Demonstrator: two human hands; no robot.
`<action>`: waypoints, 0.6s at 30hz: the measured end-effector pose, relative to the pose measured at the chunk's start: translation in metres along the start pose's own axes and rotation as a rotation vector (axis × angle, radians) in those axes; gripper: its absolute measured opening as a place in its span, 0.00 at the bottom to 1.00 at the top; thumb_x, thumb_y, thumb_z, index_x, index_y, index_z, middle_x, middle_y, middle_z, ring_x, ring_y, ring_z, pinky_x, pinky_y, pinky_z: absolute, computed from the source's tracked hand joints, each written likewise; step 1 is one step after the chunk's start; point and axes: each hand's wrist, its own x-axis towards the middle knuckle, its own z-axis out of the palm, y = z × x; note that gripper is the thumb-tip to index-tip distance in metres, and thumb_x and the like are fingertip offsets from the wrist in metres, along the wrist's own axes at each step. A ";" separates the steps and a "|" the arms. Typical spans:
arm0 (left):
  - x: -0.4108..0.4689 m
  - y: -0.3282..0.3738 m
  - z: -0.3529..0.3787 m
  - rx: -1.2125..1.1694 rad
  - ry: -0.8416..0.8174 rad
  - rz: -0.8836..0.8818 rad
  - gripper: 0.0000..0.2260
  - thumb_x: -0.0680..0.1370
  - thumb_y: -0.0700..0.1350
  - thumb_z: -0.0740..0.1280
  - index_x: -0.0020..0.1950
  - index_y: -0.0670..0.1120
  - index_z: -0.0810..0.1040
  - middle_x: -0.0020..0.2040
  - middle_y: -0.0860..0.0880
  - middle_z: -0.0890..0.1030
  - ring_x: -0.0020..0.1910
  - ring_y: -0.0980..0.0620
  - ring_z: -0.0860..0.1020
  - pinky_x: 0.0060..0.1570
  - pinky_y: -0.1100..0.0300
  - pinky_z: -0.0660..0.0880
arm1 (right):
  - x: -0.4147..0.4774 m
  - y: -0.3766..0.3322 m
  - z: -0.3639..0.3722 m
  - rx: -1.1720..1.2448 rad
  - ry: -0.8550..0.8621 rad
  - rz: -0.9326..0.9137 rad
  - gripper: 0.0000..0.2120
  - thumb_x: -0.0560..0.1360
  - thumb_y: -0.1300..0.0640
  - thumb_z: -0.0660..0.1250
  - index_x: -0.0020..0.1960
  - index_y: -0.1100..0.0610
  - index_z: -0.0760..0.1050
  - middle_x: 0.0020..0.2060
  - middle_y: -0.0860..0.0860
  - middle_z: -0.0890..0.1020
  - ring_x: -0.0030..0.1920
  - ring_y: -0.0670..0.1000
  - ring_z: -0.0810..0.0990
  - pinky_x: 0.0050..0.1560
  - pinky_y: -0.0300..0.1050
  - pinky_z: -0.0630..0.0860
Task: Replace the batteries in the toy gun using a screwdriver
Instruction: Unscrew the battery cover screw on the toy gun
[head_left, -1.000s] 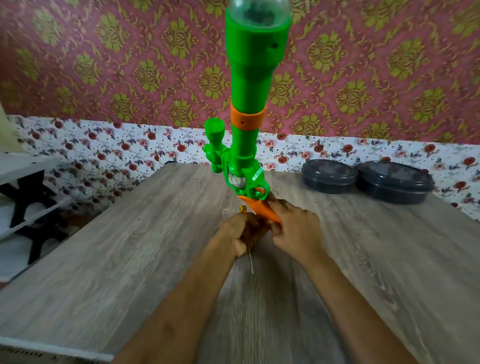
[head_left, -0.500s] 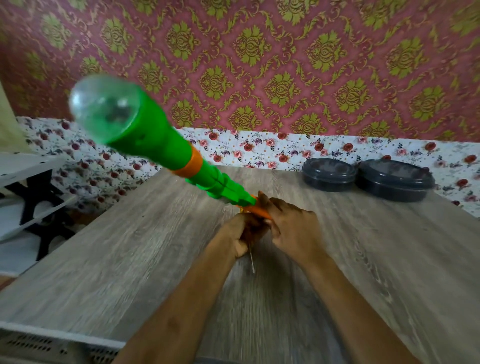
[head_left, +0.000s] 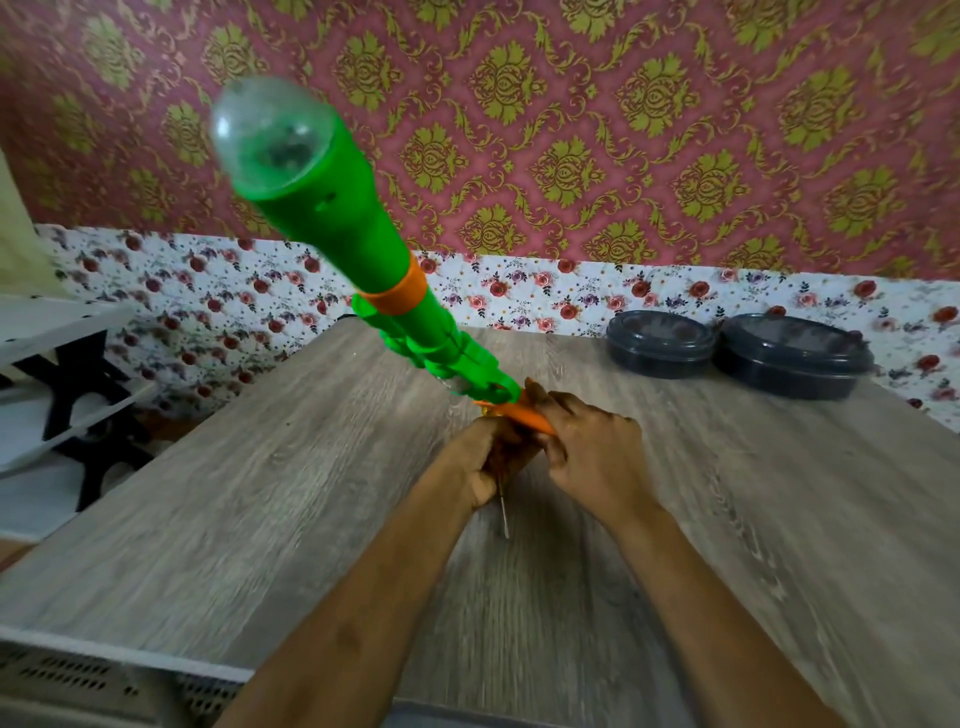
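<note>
A green toy gun with an orange ring and a clear dome at its muzzle tilts up and to the left over the wooden table. My right hand grips its orange handle. My left hand is closed around a screwdriver, whose thin metal shaft points down toward me below the fist. Both hands touch each other at the gun's grip. The battery cover is hidden by my hands.
Two dark round lidded containers stand at the table's back right by the floral wall. A white shelf on a black stand is off the table's left edge.
The gun swung from upright down to the left, then back up part of the way. Both hands stayed in place at the grip.
</note>
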 end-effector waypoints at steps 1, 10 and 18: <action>0.001 0.000 0.000 0.004 0.003 -0.002 0.14 0.76 0.27 0.50 0.42 0.35 0.75 0.28 0.43 0.81 0.38 0.47 0.77 0.31 0.60 0.79 | 0.000 0.001 0.000 0.011 0.002 0.008 0.31 0.57 0.56 0.79 0.59 0.54 0.78 0.39 0.49 0.84 0.28 0.50 0.80 0.22 0.37 0.69; 0.003 0.001 0.000 0.000 -0.010 -0.046 0.12 0.76 0.27 0.51 0.46 0.34 0.74 0.44 0.39 0.77 0.41 0.46 0.78 0.42 0.58 0.76 | -0.001 0.006 -0.003 0.104 -0.013 0.087 0.26 0.62 0.56 0.73 0.60 0.56 0.77 0.42 0.53 0.84 0.30 0.54 0.82 0.27 0.44 0.75; -0.003 0.010 0.000 0.183 0.069 0.044 0.09 0.80 0.36 0.57 0.43 0.40 0.75 0.30 0.46 0.81 0.26 0.52 0.80 0.25 0.65 0.77 | 0.000 0.011 -0.007 0.311 -0.096 0.309 0.27 0.68 0.55 0.71 0.67 0.55 0.72 0.54 0.57 0.82 0.49 0.61 0.81 0.48 0.51 0.76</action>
